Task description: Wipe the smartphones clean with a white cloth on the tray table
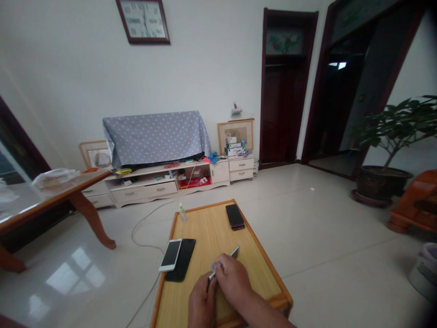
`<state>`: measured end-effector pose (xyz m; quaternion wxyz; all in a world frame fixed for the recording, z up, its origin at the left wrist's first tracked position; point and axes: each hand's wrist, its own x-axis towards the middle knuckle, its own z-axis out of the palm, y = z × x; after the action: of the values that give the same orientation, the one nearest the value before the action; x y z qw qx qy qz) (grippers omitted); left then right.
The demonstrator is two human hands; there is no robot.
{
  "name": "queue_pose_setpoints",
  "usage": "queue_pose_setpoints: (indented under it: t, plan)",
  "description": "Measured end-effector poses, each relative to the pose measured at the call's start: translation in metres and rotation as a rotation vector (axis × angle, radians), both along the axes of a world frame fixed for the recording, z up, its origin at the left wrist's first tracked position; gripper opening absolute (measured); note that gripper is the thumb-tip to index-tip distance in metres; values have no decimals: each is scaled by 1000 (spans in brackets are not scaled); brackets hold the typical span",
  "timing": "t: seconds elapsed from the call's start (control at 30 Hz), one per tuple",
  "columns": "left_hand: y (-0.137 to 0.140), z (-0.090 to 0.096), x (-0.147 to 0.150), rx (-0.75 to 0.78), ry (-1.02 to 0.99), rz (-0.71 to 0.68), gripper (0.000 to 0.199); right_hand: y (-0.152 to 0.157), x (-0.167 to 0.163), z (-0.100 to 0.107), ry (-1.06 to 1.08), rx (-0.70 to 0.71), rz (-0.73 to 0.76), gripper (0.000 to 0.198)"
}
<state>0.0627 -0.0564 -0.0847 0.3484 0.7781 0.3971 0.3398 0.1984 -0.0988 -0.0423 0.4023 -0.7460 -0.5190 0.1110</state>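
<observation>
My left hand (202,298) is closed around the near end of a slim phone (235,251), which is tilted so that mainly its edge shows. My right hand (234,278) lies across the phone's middle, its fingers closed on a small whitish thing that looks like a wipe (215,265); the fingers hide most of it. Left of my hands, a white phone (171,255) rests partly over a larger black phone (186,262). Near the far right edge of the wooden table (208,223), a dark phone (234,216) lies on another one. A small clear spray bottle (183,214) stands at the far left corner.
A pale cable (146,223) runs over the floor left of the table. Beyond stand a white TV cabinet (136,193) and a dotted cloth cover (157,136). A larger table (90,218) is at left; a potted plant (382,182) and a bucket (425,269) are at right.
</observation>
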Motion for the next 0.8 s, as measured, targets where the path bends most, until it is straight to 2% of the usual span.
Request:
queue_pose_setpoints:
  t: [0.13,0.2,0.27,0.4,0.47,0.53,0.7,0.8]
  plan:
    - [-1,2,1,16,7,3,38,7,47,9,19,-23,-196,18]
    - [-1,1,1,19,4,18,38,7,53,10,11,-30,-229,17]
    - [-1,0,1,22,-4,9,37,5,38,8,-9,-26,-178,18]
    - [-2,0,0,-13,13,27,38,-2,-12,2,-46,-8,10,15]
    - [-2,2,0,-22,15,34,39,-2,-20,1,-51,-12,37,13]
    - [-3,4,1,6,-1,-4,35,0,-6,3,-59,-22,-2,15]
    - [-2,7,2,35,26,21,34,7,63,10,-74,-62,-240,17]
    - [-1,4,1,33,32,19,34,6,64,10,-100,-67,-250,18]
